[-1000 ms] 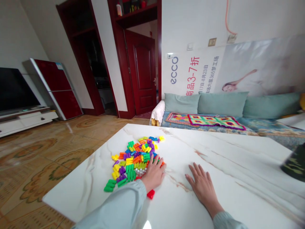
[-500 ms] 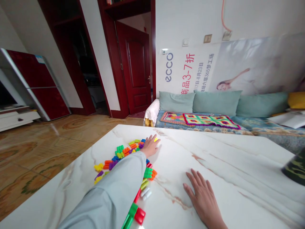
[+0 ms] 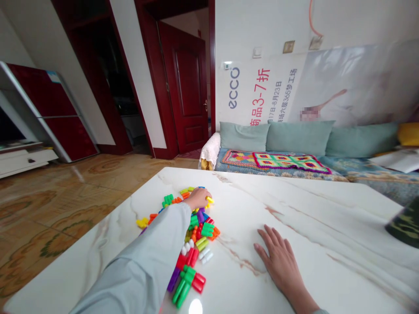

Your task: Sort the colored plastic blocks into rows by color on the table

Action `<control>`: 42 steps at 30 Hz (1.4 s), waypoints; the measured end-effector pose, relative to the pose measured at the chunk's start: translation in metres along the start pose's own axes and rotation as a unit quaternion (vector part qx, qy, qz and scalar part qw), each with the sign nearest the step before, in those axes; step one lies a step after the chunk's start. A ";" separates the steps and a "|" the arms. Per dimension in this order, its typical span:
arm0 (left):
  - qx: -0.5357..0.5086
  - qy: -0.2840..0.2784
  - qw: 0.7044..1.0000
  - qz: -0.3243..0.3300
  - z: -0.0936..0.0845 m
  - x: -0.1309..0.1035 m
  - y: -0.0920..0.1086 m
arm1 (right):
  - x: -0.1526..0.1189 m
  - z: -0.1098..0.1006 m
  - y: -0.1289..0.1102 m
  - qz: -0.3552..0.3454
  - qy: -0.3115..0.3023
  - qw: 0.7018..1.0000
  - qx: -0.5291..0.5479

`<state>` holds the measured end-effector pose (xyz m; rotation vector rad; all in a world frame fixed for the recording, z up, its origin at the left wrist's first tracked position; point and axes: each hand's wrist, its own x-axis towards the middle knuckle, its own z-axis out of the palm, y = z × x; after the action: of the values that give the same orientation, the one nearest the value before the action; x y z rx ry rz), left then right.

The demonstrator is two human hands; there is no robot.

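Observation:
My left hand reaches over the far end of a heap of coloured plastic building blocks. Its fingers are curled, pinching a small yellow building block at the fingertips. The grey sleeve covers part of the heap. At the near end, a green block lies against a red block, with a purple block beside them. White blocks sit at the heap's right edge. My right hand rests palm down on the table, fingers outstretched, holding nothing, to the right of the heap.
The white marble-patterned table spans the foreground. A camouflage-patterned object stands at its right edge. Behind the table is a sofa with green cushions and a crocheted mat. A red door and a red fridge stand farther back.
My left hand has gone from spread fingers to a pinch on the yellow block and shifted slightly left, uncovering more of the heap. The right hand stays flat; the view has shifted slightly.

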<state>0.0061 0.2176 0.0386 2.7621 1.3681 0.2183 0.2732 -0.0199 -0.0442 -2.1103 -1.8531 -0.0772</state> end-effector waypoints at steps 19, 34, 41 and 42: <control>-0.075 0.026 0.993 0.084 0.000 -0.136 0.059 | 0.001 0.005 0.003 -0.018 0.010 0.999 -0.030; -0.068 0.021 0.997 -0.010 0.018 -0.267 0.110 | -0.001 0.001 -0.001 -0.010 -0.015 0.998 -0.058; -0.038 0.141 0.987 -0.064 0.027 -0.274 0.074 | -0.002 0.002 0.001 -0.014 -0.009 0.999 -0.050; -0.045 0.164 0.983 -0.067 0.023 -0.275 0.067 | -0.002 0.002 0.001 -0.015 -0.008 0.999 -0.047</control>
<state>-0.1020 -0.0408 -0.0055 2.6291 1.5609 0.7358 0.2740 -0.0212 -0.0468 -2.1511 -1.9243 -0.1574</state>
